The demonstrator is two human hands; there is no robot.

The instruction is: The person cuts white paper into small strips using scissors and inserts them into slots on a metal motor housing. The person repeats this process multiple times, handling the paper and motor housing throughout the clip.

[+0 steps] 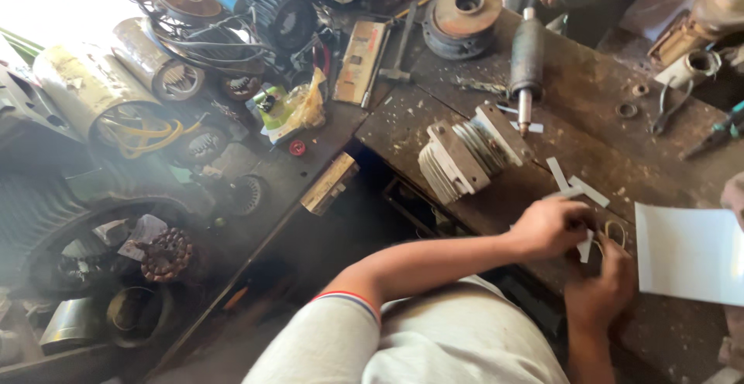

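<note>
Hands at a workbench (465, 113) — the left hand (549, 227) pinches a small white paper strip (585, 246) over the bench edge; the right hand (601, 287), fingers curled, meets it from below. Two cut strips (575, 183) lie beside a wound coil block (467, 154); the white sheet (690, 254) remains largely uncut.

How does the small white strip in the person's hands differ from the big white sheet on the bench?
The small white strip is narrow and short; the big white sheet is wide and rectangular. The strip is pinched between the left hand and right hand; the sheet lies flat on the wooden bench, untouched. Both look like the same plain white sheet material.
</note>
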